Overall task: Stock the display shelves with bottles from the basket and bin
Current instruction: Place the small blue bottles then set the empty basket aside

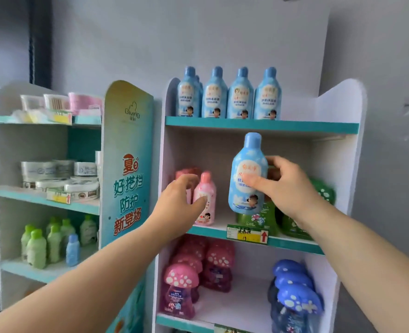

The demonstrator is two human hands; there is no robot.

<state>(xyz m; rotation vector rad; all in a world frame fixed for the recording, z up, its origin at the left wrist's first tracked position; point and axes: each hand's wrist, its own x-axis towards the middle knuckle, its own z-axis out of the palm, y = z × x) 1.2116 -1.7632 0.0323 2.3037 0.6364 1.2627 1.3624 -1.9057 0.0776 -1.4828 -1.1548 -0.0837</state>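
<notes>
1. The right hand [287, 186] is gripping a blue bottle [246, 179]. The thumb is lying across the front label and the fingers are wrapping round its far side.
2. The blue bottle is hanging upright in the air, cap up, in front of the opening above the middle shelf [208, 230]. It is above the green bottles [258, 219] and clear of the shelf board.
3. A row of matching blue bottles [240, 97] is standing on the top shelf [318, 127], directly above the held bottle. Bare shelf is showing to the right of that row, so the next move is probably calling for a lift up and slightly right, keeping the bottle vertical.
4. The right arm is reaching forward from the lower right, with the wrist angling left toward the bottle. This hand is the nearer one to the top shelf.
5. The left hand [179, 198] is reaching in from the lower left to the pink bottles [206, 207] at the left end of the middle shelf. Its fingers are curling and the thumb is lying against the front one, but blur is hiding whether it is actually gripping.
</notes>
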